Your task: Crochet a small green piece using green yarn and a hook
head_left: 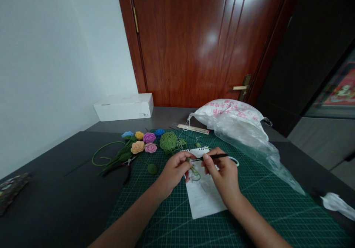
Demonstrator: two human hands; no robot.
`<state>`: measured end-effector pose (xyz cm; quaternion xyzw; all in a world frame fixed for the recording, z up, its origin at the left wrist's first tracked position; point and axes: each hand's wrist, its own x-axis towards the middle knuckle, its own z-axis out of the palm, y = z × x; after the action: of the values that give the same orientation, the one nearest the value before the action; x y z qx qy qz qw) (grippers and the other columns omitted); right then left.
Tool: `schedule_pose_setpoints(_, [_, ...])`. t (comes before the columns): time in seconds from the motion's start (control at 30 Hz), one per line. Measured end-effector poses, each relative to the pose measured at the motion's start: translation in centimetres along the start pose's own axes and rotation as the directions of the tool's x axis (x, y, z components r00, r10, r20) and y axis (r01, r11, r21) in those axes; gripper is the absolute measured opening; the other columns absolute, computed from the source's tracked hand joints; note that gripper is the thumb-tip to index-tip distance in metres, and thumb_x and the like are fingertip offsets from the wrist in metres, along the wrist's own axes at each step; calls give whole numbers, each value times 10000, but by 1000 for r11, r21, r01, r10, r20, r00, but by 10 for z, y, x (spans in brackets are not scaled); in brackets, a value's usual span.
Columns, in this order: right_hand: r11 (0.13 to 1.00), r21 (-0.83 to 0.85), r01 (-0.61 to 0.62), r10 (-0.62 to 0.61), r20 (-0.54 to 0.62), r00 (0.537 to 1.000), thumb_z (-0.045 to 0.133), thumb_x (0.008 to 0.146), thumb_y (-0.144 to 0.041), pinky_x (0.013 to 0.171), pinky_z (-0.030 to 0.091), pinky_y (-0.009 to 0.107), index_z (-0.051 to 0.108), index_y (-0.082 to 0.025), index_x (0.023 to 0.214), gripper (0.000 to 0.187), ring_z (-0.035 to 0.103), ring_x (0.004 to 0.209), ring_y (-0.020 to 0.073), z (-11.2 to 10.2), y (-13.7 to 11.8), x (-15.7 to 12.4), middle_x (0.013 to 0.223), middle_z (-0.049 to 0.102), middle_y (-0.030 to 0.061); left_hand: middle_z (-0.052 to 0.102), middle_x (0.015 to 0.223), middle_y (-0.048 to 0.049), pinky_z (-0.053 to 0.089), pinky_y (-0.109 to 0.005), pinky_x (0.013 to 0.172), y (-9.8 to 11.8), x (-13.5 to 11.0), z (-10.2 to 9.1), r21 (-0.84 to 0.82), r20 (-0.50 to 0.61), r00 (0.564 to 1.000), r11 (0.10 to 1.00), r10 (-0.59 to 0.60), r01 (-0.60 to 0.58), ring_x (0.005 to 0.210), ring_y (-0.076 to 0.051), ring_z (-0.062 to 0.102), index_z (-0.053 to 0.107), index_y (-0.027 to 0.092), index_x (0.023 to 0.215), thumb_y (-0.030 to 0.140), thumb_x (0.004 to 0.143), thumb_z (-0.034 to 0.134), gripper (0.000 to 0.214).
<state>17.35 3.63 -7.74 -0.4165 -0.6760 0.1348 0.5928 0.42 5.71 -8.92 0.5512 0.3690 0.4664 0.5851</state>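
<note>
Between the thumb and fingers of my left hand (pixel 175 170) is a small green crochet piece (pixel 189 159), mostly covered by the fingertips. Loose green yarn (pixel 197 174) loops down from it. My right hand (pixel 224 172) grips a black-handled crochet hook (pixel 217 156) like a pen, its thin metal end reaching the crochet piece. Whether a loop sits on the hook is too small to tell. Both hands are above a sheet of paper (pixel 206 203) with a torn top edge. A ball of green yarn (pixel 168 143) lies just beyond my left hand.
Crocheted flowers (pixel 137 147) on green stems lie to the left, with pliers (pixel 127 166) and a green leaf (pixel 152 169) nearby. A ruler (pixel 193 129) and a stuffed plastic bag (pixel 235 111) are behind the green cutting mat (pixel 158 218). A white box (pixel 124 109) stands against the wall.
</note>
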Motion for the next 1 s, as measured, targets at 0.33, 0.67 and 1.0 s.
schedule_pose_setpoints(0.33, [999, -11, 41, -40, 41, 998, 599, 997, -334, 499, 469, 253, 650, -221, 726, 299, 618, 499, 140, 1, 4, 0, 635, 657, -3, 669, 737, -18, 459, -211, 465, 3, -2, 1, -24, 38, 999, 1000, 4, -3, 513, -102, 543, 707, 138, 981, 251, 831, 708, 188])
schedule_pose_setpoints(0.67, [997, -5, 74, -74, 46, 996, 625, 967, -352, 564, 518, 277, 683, -232, 762, 245, 657, 567, 169, 0, 3, 1, 668, 697, 9, 644, 701, -10, 481, -227, 486, 2, -2, 0, -96, 65, 997, 995, 31, -25, 531, -115, 564, 718, 131, 1007, 410, 840, 777, 330])
schedule_pose_setpoints(1.0, [999, 20, -40, 41, -45, 998, 600, 995, -337, 480, 473, 238, 596, -227, 842, 188, 617, 489, 139, -7, 8, 7, 650, 680, -6, 629, 657, -1, 448, -229, 490, 1, 2, -8, -147, 3, 999, 988, 47, -46, 513, -112, 543, 709, 129, 954, 463, 806, 818, 381])
